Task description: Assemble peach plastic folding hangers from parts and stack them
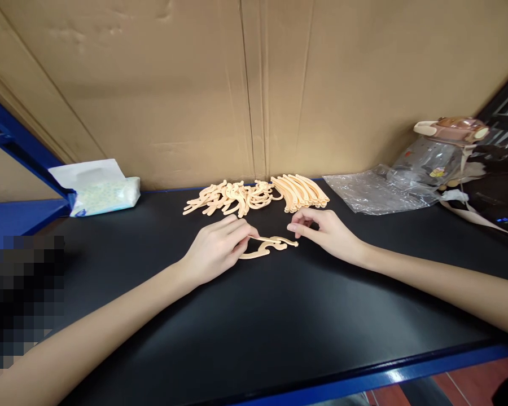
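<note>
My left hand (215,247) pinches one end of a thin, curved beige plastic piece (264,239), which points right just above the black tabletop. Beneath it, partly covered by my left fingers, lies another wavy beige piece (257,255). My right hand (328,232) hovers beside the right end of these pieces, apart from them. Its thumb and fingertips are curled together; whether anything tiny is between them cannot be seen. Beyond my hands sits a loose pile of small curved beige pieces (232,197), with a neater stack of longer curved beige pieces (302,193) touching its right side.
A tissue pack (105,194) lies at the back left by a blue metal frame (29,163). At the right are a clear plastic bag (376,189), a transparent bottle (432,158) and a dark bag (491,192). Cardboard (173,96) walls off the back.
</note>
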`<state>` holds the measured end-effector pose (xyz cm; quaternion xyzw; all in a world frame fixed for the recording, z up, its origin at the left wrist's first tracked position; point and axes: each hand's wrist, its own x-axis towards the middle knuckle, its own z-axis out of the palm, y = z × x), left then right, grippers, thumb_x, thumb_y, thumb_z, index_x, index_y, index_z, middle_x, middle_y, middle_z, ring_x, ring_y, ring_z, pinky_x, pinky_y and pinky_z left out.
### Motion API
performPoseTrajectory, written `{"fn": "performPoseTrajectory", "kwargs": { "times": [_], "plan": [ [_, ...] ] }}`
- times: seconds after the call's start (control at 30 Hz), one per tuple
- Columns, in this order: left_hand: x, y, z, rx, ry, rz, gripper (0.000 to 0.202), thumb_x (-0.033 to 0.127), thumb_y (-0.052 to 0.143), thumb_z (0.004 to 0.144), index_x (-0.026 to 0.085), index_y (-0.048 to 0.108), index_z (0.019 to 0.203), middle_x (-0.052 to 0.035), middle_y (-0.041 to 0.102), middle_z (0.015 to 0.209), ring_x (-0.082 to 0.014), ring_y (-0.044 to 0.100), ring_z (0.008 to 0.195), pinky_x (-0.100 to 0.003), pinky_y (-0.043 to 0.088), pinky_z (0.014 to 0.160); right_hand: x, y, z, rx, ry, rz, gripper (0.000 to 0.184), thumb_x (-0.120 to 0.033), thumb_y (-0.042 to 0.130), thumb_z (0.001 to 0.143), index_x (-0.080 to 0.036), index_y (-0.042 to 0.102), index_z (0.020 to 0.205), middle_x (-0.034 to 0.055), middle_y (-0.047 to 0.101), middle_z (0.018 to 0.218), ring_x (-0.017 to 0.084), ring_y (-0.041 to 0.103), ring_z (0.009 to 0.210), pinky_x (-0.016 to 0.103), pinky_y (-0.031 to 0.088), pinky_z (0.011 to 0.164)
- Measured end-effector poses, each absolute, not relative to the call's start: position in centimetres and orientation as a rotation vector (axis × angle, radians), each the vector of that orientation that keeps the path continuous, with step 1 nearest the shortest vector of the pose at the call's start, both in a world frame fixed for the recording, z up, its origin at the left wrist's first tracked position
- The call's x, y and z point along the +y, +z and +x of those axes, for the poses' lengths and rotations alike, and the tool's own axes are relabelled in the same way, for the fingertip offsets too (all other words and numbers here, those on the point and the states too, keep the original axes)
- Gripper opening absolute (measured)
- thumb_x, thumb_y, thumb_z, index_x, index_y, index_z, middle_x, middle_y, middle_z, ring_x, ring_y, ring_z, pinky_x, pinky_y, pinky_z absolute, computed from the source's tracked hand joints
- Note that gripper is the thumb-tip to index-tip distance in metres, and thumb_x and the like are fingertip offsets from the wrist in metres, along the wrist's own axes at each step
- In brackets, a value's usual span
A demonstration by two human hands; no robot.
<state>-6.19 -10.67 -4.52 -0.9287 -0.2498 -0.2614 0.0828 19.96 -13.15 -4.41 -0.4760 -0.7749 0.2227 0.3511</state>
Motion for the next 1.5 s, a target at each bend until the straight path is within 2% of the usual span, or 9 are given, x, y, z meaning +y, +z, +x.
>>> {"fn": "performPoseTrajectory", "kwargs": {
  "times": [0.27, 0.4, 0.53, 0.67, 1.03, 1.13, 1.23, 1.33, 1.5],
  "plan": [
    [-10.2, -4.7, -6.3, -0.903, -0.777, -2.866, 0.018, 0.010, 0.046, 0.089, 0.020, 0.061, 0.088, -0.0001, 0.067, 0.087, -0.0150, 0.059, 0.084, -0.027, 0.048, 0.076, -13.4, -5.1, 19.8, -2.355, 0.192, -1.115, 0.012, -0.027, 0.057, 0.092, -0.018, 0.064, 0.086, 0.0015, 0.063, 0.080, 0.015, 0.058, 0.077, 0.028, 0.044, 0.073],
    [-10.2, -4.3, -6.3, -0.924, -0.729, -2.929, 0.027, 0.007, 0.042, 0.084, 0.020, 0.064, 0.091, -0.0015, 0.068, 0.102, -0.0169, 0.060, 0.098, -0.030, 0.049, 0.084, -13.4, -5.4, 19.9, -2.387, 0.124, -1.069, 0.014, -0.026, 0.053, 0.095, -0.018, 0.062, 0.090, 0.0022, 0.062, 0.083, 0.016, 0.058, 0.079, 0.027, 0.045, 0.073],
    [-9.6, -4.1, -6.4, -0.963, -0.599, -2.930, 0.038, 0.017, 0.035, 0.092, 0.018, 0.064, 0.117, -0.0056, 0.057, 0.136, -0.0233, 0.046, 0.130, -0.043, 0.036, 0.109, -13.4, -5.5, 19.8, -2.423, 0.047, -1.026, 0.018, -0.025, 0.047, 0.098, -0.017, 0.062, 0.092, 0.0036, 0.063, 0.088, 0.016, 0.058, 0.081, 0.027, 0.045, 0.073],
    [-8.9, -4.5, -6.4, -1.179, -0.419, -2.926, 0.050, 0.033, 0.024, 0.100, 0.013, 0.049, 0.139, -0.0082, 0.042, 0.151, -0.0240, 0.031, 0.143, -0.047, 0.025, 0.117, -13.4, -5.4, 19.7, -2.456, -0.022, -0.991, 0.020, -0.023, 0.044, 0.098, -0.017, 0.063, 0.095, 0.0042, 0.063, 0.089, 0.016, 0.058, 0.082, 0.028, 0.046, 0.074],
    [-8.8, -4.9, -6.4, -1.351, -0.420, -2.899, 0.059, 0.045, 0.022, 0.101, 0.012, 0.035, 0.148, -0.0082, 0.032, 0.156, -0.0219, 0.027, 0.145, -0.045, 0.023, 0.119, -13.4, -5.5, 19.8, -2.466, -0.038, -0.981, 0.018, -0.022, 0.045, 0.098, -0.017, 0.062, 0.097, 0.0047, 0.063, 0.090, 0.017, 0.058, 0.084, 0.029, 0.046, 0.077],
    [-9.1, -4.7, -6.3, -1.302, -0.531, -2.836, 0.053, 0.040, 0.027, 0.101, 0.013, 0.043, 0.143, -0.0095, 0.040, 0.152, -0.0235, 0.035, 0.140, -0.044, 0.029, 0.117, -13.4, -5.5, 19.7, -2.474, -0.044, -0.986, 0.019, -0.022, 0.044, 0.098, -0.017, 0.062, 0.097, 0.0048, 0.063, 0.090, 0.017, 0.058, 0.084, 0.029, 0.047, 0.076],
    [-9.3, -4.5, -6.2, -1.238, -0.618, -2.733, 0.043, 0.035, 0.033, 0.099, 0.014, 0.064, 0.120, -0.0093, 0.059, 0.133, -0.0249, 0.051, 0.124, -0.044, 0.039, 0.108, -13.4, -5.4, 19.7, -2.478, -0.048, -0.989, 0.020, -0.023, 0.043, 0.098, -0.017, 0.062, 0.097, 0.0049, 0.063, 0.091, 0.018, 0.058, 0.083, 0.030, 0.047, 0.076],
    [-9.3, -4.5, -6.3, -1.226, -0.609, -2.699, 0.040, 0.032, 0.035, 0.099, 0.015, 0.071, 0.104, -0.0077, 0.067, 0.118, -0.0251, 0.058, 0.112, -0.044, 0.044, 0.101, -13.4, -5.4, 19.7, -2.478, -0.050, -0.988, 0.020, -0.023, 0.043, 0.098, -0.018, 0.062, 0.098, 0.0052, 0.064, 0.092, 0.018, 0.058, 0.084, 0.030, 0.047, 0.077],
    [-8.9, -4.8, -6.5, -1.271, -0.619, -2.809, 0.041, 0.034, 0.034, 0.099, 0.012, 0.063, 0.120, -0.0101, 0.062, 0.127, -0.0246, 0.054, 0.121, -0.043, 0.040, 0.107, -13.5, -5.4, 19.8, -2.482, -0.035, -0.987, 0.020, -0.022, 0.043, 0.098, -0.017, 0.062, 0.099, 0.0055, 0.064, 0.091, 0.018, 0.059, 0.085, 0.029, 0.047, 0.077]
  ]
}}
